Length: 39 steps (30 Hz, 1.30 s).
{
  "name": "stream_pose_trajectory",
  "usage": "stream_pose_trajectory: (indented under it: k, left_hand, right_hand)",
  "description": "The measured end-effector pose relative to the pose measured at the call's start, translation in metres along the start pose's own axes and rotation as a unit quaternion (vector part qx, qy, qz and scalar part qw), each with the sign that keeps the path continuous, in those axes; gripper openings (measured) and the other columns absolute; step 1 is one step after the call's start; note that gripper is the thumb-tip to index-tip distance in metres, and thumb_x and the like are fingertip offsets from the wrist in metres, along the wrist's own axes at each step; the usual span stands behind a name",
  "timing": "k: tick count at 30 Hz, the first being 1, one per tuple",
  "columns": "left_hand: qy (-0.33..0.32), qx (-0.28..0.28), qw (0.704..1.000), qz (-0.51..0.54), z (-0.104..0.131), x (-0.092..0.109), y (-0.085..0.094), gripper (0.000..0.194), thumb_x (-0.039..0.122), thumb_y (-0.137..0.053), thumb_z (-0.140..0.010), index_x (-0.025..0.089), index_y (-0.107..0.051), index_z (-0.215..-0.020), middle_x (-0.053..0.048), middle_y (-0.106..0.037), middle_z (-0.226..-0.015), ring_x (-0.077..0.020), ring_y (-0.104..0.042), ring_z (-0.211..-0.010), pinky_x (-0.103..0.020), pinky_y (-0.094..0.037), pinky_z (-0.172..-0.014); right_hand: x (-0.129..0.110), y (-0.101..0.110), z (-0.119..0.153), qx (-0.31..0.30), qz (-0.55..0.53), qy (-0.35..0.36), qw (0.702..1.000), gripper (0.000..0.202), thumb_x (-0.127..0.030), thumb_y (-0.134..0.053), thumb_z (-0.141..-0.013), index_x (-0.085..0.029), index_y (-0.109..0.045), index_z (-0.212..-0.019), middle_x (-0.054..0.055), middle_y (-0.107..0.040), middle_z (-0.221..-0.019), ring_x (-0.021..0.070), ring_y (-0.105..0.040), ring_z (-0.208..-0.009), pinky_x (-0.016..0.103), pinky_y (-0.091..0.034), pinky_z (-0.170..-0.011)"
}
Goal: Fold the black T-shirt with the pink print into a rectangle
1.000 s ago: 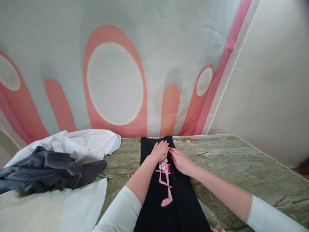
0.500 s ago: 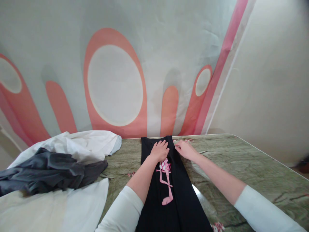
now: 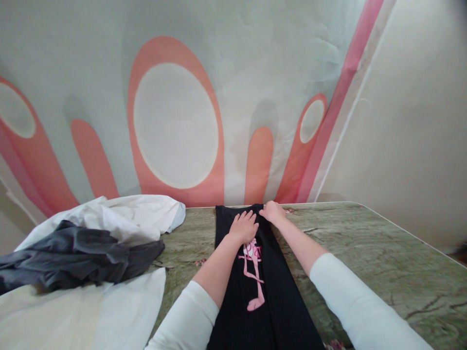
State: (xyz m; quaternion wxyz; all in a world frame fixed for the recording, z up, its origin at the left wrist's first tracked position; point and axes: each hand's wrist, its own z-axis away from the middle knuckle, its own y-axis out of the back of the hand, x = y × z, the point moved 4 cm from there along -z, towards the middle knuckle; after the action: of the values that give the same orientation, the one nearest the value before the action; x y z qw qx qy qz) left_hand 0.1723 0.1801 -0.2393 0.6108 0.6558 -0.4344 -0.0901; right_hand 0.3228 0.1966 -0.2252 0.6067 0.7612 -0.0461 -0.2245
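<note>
A long black shirt (image 3: 242, 321) with a pink cartoon figure printed on it lies stretched along the table, its collar end at the far edge. My left hand (image 3: 244, 227) rests flat on the upper part of the shirt, fingers spread, just above the print. At the shirt's far right corner, my right hand (image 3: 273, 212) has its fingers closed on the fabric edge. The fingertips there are partly hidden. A lengthwise fold line runs down the shirt's right side.
The wood-patterned table (image 3: 365, 253) stands against a wall banner (image 3: 241, 63) with pink shapes. On the left lie a white cloth (image 3: 146, 214), a crumpled dark grey garment (image 3: 83, 255) and a cream and white cloth (image 3: 120, 311).
My right hand has moved up along the shirt's right edge to its far corner. My left hand stays flat on the fabric. The view has shifted slightly.
</note>
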Motion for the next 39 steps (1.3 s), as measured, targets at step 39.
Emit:
stream_pose_trajectory:
  k: [39]
  left_hand:
    - [-0.008,-0.103,0.981,-0.164,0.001,-0.003,0.006,0.053,0.041,-0.02,-0.09,0.017,-0.026,-0.136,-0.006,-0.019,-0.146,-0.0232,-0.017,-0.132,-0.043,-0.018,-0.105]
  right_hand:
    - [-0.004,0.017,0.138,-0.075,-0.062,0.354,0.93,0.048,-0.035,-0.03,-0.09,-0.013,-0.036,-0.133,0.011,-0.034,-0.139,0.021,-0.027,-0.13,0.041,-0.022,-0.106]
